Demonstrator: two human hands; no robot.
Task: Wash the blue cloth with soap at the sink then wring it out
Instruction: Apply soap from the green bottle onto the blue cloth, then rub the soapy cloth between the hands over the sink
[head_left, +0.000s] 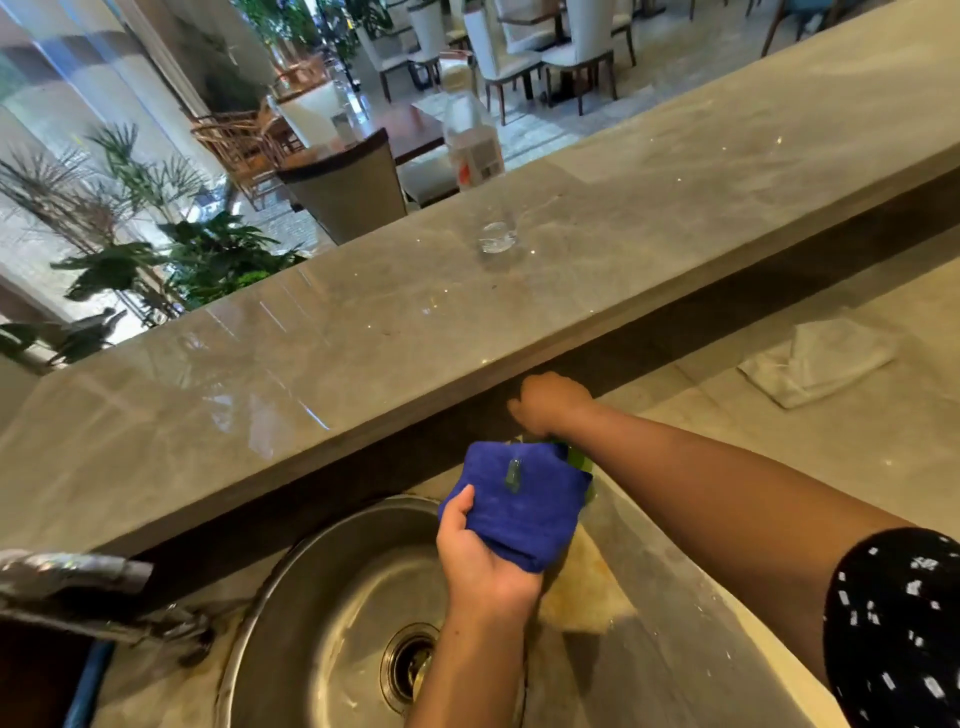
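Your left hand (483, 561) grips the bunched blue cloth (519, 504) over the sink's (332, 582) right rim. Your outstretched right hand (550, 402) curls above a green object (577, 458); I cannot tell whether it grasps it.

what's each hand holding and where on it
The left hand grips the folded blue cloth by its near end. The right hand is atop a mostly hidden green thing; its grip cannot be told.

A green thing (576, 458) lies mostly hidden behind the blue cloth (514, 501) — the faucet (72, 574) blurred, cropped.
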